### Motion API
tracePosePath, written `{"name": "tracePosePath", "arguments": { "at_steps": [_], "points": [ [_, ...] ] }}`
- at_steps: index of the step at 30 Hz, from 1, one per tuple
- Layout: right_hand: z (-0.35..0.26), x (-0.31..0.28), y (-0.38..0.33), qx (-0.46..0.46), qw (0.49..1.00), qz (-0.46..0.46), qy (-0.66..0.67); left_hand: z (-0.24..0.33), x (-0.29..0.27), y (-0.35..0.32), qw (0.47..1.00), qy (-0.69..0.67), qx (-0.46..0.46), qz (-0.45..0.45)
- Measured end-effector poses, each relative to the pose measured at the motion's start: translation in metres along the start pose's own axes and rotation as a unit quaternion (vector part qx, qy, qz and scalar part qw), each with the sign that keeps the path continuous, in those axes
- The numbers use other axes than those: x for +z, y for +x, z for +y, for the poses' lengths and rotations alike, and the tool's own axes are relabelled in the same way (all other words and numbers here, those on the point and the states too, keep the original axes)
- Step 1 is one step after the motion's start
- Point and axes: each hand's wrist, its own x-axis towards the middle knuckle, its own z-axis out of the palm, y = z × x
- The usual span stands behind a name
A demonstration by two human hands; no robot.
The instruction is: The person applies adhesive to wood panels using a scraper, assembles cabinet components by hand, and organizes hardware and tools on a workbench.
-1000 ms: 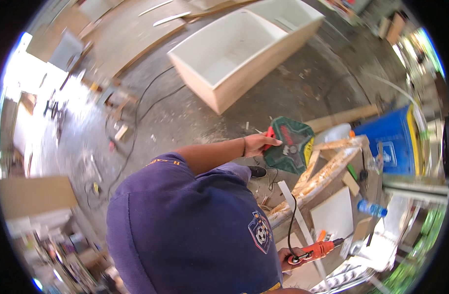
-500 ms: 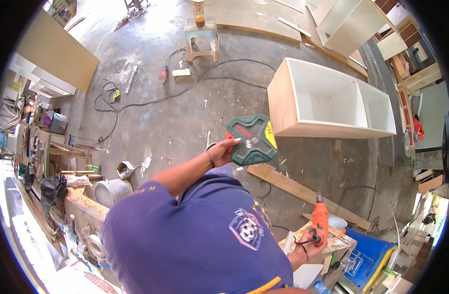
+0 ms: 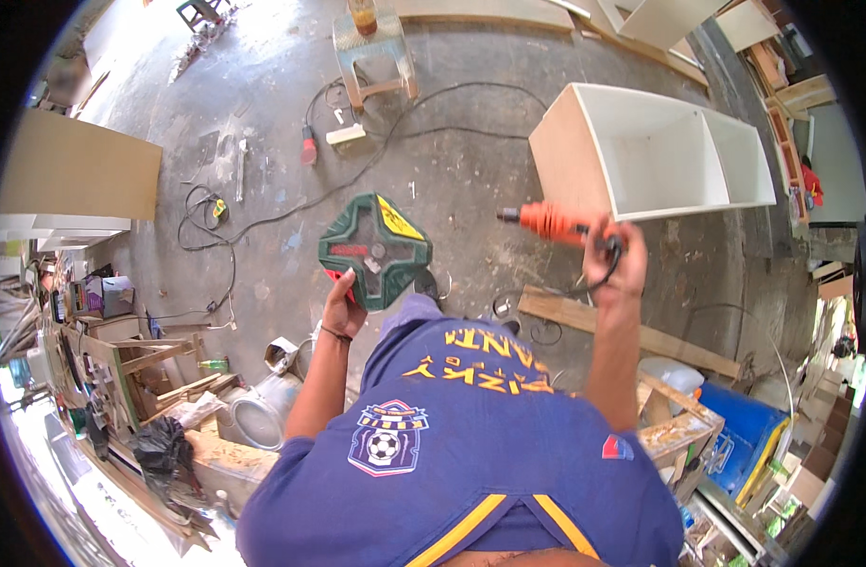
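My left hand [image 3: 344, 310] grips the near edge of a dark green, X-shaped plastic case [image 3: 352, 248] with a clear window and a yellow label, probably a bit set. The case is held flat above the floor in front of my body. My right hand [image 3: 625, 257] is wrapped round the rear of an orange power drill [image 3: 549, 221], whose dark chuck points left toward the case. A black cord [image 3: 600, 281] loops down from the drill beside my wrist. The case and the drill are apart from each other.
A white-lined wooden cabinet [image 3: 655, 165] lies beyond my right hand, with a long plank [image 3: 631, 331] nearer me. A stool [image 3: 374, 55] bears a jar of brown liquid. Black cables [image 3: 291, 215] cross the floor. A workbench [image 3: 678, 430] and blue bin [image 3: 735, 439] stand right.
The drill has swung up from the low right, turning from upright to pointing left. My left hand has brought the case leftward, and the case has turned. The view has shifted too.
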Motion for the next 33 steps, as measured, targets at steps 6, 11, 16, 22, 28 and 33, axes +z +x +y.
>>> {"name": "tracePosePath", "arguments": {
  "at_steps": [6,11,16,22,28,33],
  "points": [
    [-0.003,0.155,0.07,0.191,0.953,-0.225,-0.067,0.029,-0.007,0.036,0.994,-0.065,0.079,0.022],
    [-0.039,0.263,0.205,0.154,0.927,-0.205,-0.273,0.039,0.019,0.092,0.991,-0.1,0.084,0.03],
    [-0.032,0.368,0.305,0.085,0.88,-0.306,-0.353,0.057,0.053,0.194,0.991,-0.1,0.088,0.02],
    [-0.01,0.448,0.434,0.091,0.853,-0.238,-0.455,0.088,0.139,0.322,0.991,-0.108,0.075,0.031],
    [-0.017,0.561,0.578,0.055,0.818,-0.233,-0.522,0.12,0.208,0.44,0.989,-0.108,0.097,0.033],
    [-0.031,0.644,0.726,0.013,0.793,-0.229,-0.564,0.15,0.248,0.558,0.99,-0.123,0.068,0.031]
  ]
}}
